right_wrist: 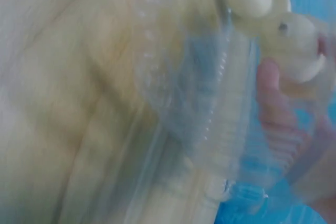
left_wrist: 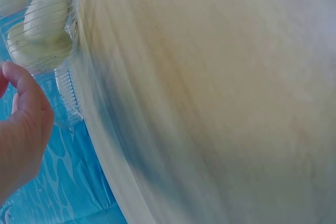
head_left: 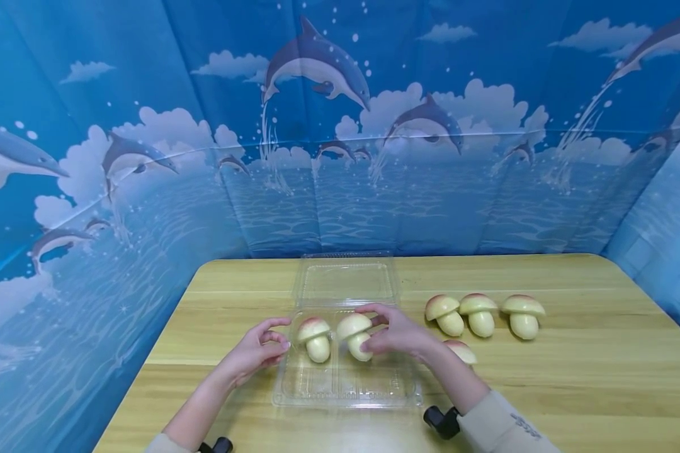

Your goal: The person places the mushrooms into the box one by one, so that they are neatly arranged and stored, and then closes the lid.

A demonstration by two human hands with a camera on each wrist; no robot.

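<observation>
Table [head_left: 589, 371], wood-grained, bears mushroom shapes [head_left: 478, 305] before blue dolphin-print cloth [head_left: 374, 207].

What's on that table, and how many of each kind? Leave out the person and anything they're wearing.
Mushroom-shaped pieces: 6 (1 in the right hand, 1 in the box's left compartment, 4 on the table to the right, one partly hidden by the forearm)
Clear plastic box with open lid: 1
Total: 7
</observation>
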